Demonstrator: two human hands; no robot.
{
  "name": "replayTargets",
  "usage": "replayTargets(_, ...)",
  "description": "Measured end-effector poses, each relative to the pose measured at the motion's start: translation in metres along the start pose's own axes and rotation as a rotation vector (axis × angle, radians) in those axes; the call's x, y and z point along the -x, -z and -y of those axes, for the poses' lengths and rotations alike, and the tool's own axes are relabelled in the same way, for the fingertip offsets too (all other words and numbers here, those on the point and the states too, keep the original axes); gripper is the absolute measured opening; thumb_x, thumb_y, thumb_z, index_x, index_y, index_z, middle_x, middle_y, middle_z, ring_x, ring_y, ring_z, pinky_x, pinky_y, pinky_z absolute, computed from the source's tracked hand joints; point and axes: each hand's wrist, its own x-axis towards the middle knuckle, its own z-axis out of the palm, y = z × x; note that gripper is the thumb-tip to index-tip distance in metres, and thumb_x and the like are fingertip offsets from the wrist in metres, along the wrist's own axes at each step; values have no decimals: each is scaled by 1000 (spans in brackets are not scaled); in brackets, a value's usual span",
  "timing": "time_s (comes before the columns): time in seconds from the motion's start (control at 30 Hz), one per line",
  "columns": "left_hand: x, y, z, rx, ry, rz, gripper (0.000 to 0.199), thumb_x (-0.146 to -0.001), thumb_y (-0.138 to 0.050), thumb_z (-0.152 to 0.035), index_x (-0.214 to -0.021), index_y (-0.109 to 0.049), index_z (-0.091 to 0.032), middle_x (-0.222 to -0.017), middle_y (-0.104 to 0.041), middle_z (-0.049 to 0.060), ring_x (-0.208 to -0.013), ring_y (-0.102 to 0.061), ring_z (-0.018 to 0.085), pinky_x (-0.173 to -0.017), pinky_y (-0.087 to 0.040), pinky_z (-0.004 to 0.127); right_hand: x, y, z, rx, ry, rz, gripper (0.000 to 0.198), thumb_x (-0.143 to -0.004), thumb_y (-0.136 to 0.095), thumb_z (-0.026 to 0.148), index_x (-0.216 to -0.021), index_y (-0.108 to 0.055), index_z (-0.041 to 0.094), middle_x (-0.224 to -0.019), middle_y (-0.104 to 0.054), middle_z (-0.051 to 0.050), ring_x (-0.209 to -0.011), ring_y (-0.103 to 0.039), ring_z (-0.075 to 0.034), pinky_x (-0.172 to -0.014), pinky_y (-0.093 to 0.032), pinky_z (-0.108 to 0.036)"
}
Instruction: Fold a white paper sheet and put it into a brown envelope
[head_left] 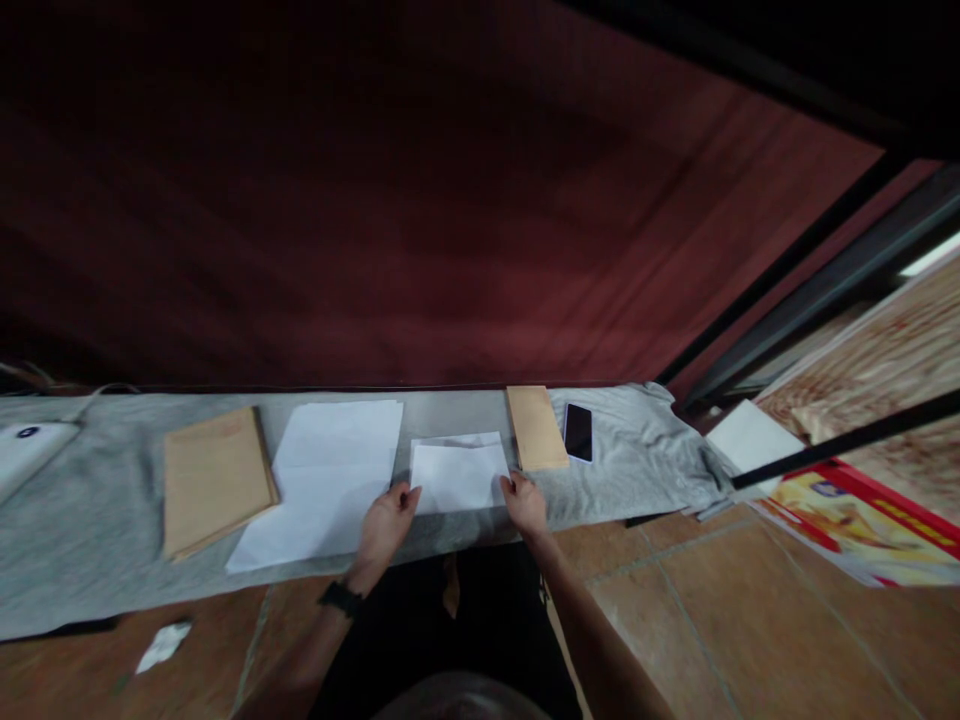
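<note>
A white sheet of paper [459, 480], apparently folded, lies in front of me on a grey cloth. My left hand [388, 520] pinches its left edge, and a dark watch sits on that wrist. At the opposite edge, my right hand [523, 503] has thumb and fingers closed on the same paper. Larger white sheets [330, 480] are spread just left of my left hand. To the right of the folded paper is a narrow brown envelope [538, 428], with a dark-screened phone [578, 432] beside it.
A stack of large brown envelopes [214, 480] overlaps the white sheets' left side. A white device [30, 450] with a cable rests at the far left of the grey cloth [630, 490]. Dark red fabric [450, 250] hangs behind. A colourful box [870, 520] stands at right; crumpled tissue [163, 645] lies on the floor.
</note>
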Motion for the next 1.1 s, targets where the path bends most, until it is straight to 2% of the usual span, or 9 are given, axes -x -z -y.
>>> replayTargets(0.37,-3,0,-17,-181,128,1,38,-101,-37,-39,-108,-68,-18,-92,-76,11,-86,-70,22,-68,-44,27,-12,-7,13,119,-44,-37,35,-103,-44,37,-109,-71,16,-89,-76,-16,-83,-75,-27,-74,-54,-33)
replayTargets(0.7,-12,-6,-23,-275,117,-51,45,-101,-33,-37,-117,-66,-12,-93,-75,17,-89,-72,29,-72,-50,34,-21,-13,26,207,-63,-80,36,-104,-42,34,-113,-66,9,-85,-74,-19,-81,-75,-26,-74,-55,-34)
replayTargets(0.9,-14,-10,-23,-318,107,-81,42,-101,-35,-35,-117,-66,-11,-93,-75,17,-86,-73,28,-71,-50,33,-26,-18,29,263,-32,-110,29,-104,-44,27,-119,-62,11,-95,-73,-17,-82,-74,-22,-71,-54,-29)
replayTargets(1.1,-18,-13,-22,-337,90,-93,43,-101,-34,-35,-116,-67,-12,-87,-74,16,-83,-73,29,-68,-49,34,-30,-23,26,309,-5,-138,30,-104,-42,26,-122,-60,9,-101,-72,-18,-85,-73,-23,-70,-54,-30)
